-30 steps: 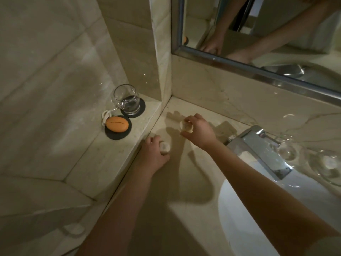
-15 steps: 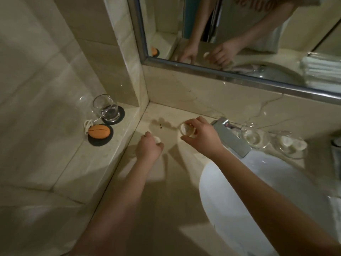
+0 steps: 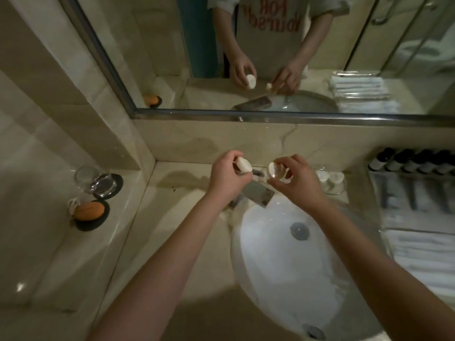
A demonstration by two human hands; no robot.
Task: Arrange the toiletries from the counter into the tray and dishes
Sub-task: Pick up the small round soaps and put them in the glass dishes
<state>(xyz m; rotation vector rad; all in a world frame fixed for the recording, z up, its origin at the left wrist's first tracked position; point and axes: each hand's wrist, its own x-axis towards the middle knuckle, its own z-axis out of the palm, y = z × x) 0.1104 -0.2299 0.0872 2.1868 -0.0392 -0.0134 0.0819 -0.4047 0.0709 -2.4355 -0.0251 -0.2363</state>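
Note:
My left hand grips a small round white soap above the chrome faucet. Just to its right, my right hand holds a second small white soap against what looks like a small clear glass dish; I cannot tell them apart for sure. Both hands hover over the back of the sink. A clear glass dish holding small white soaps stands behind the basin on the right. A tray at far right carries a row of dark bottles.
The white basin lies below my hands. On the left ledge, a glass tumbler and an orange soap rest on black coasters. Folded white towels lie right of the basin. A mirror spans the wall.
Both hands lifted their soaps off the counter's left corner and moved right, over the faucet. The view swung right, bringing the tray and towels in.

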